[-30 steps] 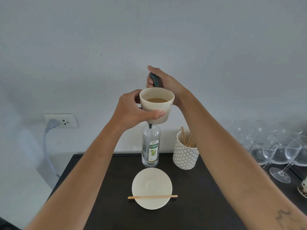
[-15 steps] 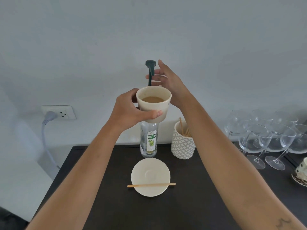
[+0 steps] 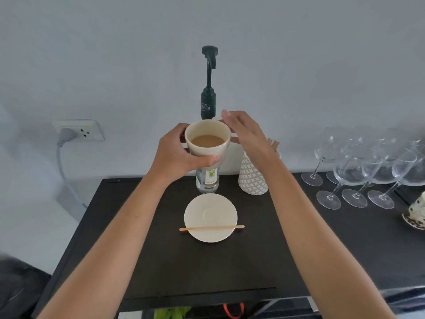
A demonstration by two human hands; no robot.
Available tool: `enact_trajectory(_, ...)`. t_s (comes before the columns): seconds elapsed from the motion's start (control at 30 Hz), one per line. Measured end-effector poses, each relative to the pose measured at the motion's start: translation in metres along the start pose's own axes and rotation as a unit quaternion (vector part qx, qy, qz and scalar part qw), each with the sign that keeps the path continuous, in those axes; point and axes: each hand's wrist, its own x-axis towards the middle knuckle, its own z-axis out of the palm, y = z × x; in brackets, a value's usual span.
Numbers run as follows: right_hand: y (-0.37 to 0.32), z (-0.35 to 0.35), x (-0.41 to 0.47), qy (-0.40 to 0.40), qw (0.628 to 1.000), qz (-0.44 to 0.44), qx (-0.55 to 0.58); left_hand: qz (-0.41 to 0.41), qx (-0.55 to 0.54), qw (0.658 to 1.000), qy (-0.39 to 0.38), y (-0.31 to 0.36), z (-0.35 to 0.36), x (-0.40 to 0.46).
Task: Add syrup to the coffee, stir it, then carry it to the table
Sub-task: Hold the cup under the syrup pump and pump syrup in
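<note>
My left hand (image 3: 181, 155) grips a cream cup of milky coffee (image 3: 207, 141) and holds it in the air in front of the syrup bottle (image 3: 207, 180). The bottle's dark green pump (image 3: 208, 81) stands fully raised above the cup. My right hand (image 3: 247, 134) hovers beside the cup's right rim, fingers apart, holding nothing. Below on the black counter (image 3: 138, 226) lies a cream saucer (image 3: 210, 217) with a wooden stir stick (image 3: 211, 228) across its front.
A patterned white holder (image 3: 253, 178) with wooden sticks stands right of the bottle. Several wine glasses (image 3: 358, 171) crowd the counter's right side, with a spotted dish (image 3: 416, 215) at the edge. A wall socket with a grey plug (image 3: 77, 133) is at left.
My right hand has left the pump head and dropped beside the cup; the pump has sprung up. My left hand has lowered the cup below the spout.
</note>
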Motion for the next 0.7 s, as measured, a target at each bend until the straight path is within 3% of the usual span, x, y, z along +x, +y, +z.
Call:
enact_trajectory(0.23,0.049,0.002,-0.031,-0.073,0.996,0.047,0.005,-0.03,-0.004,1.0,-0.003,-0.028,0.016,-0.022)
enact_trajectory(0.7,0.111,0.01,-0.077,-0.077,0.992,0.095,0.024,-0.087,-0.002,0.996,-0.029,-0.072,0.056,-0.067)
